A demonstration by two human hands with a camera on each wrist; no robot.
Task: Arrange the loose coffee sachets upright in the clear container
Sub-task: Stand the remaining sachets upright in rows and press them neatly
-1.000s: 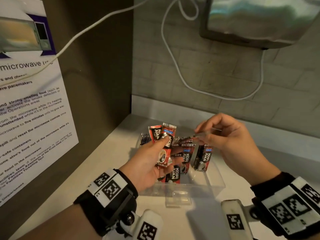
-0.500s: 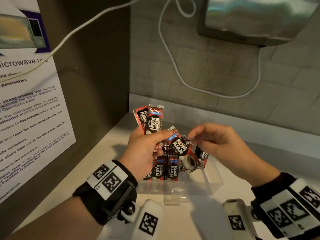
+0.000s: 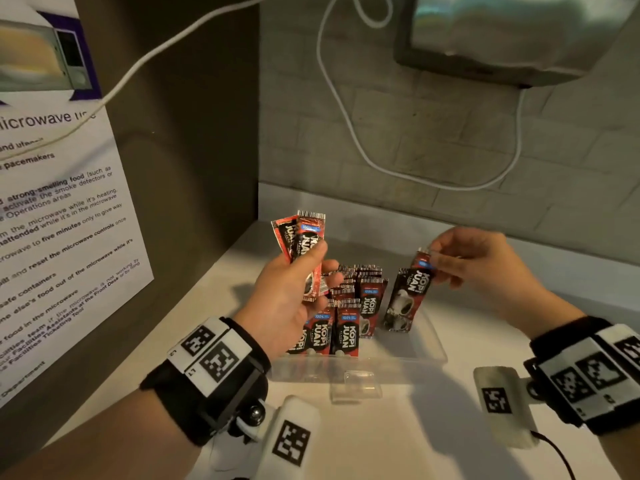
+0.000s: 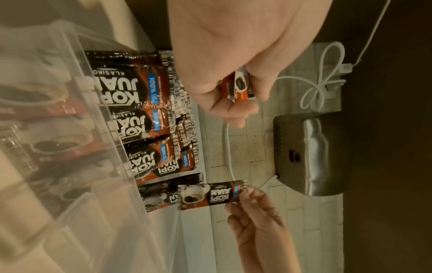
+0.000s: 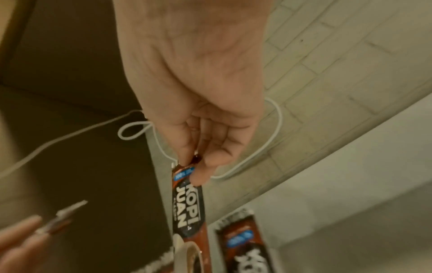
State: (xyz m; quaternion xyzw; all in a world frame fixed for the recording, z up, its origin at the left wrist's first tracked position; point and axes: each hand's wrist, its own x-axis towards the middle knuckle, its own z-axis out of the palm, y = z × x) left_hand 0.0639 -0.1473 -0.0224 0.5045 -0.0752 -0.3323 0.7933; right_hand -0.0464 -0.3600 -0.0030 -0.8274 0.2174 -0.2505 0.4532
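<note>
My left hand (image 3: 294, 289) grips two red-and-black coffee sachets (image 3: 304, 244) upright, above the left end of the clear container (image 3: 429, 355); the same sachets (image 4: 240, 85) peek out between its fingers in the left wrist view. My right hand (image 3: 474, 261) pinches the top edge of one sachet (image 3: 408, 296), which hangs over the container's right part. That pinched sachet (image 5: 187, 205) shows in the right wrist view, and it also shows as a sachet (image 4: 210, 194) in the left wrist view. Several sachets (image 3: 343, 323) stand upright in rows inside the container.
The container sits on a white counter (image 3: 398, 438) in a corner. A dark panel with a microwave notice (image 3: 59, 220) stands at the left. A tiled wall behind carries a steel dispenser (image 3: 512, 32) and a looping white cable (image 3: 346, 116).
My right hand has carried its sachet to the right and turned it upright over the container's right part. My left hand still holds its two sachets, shifted slightly.
</note>
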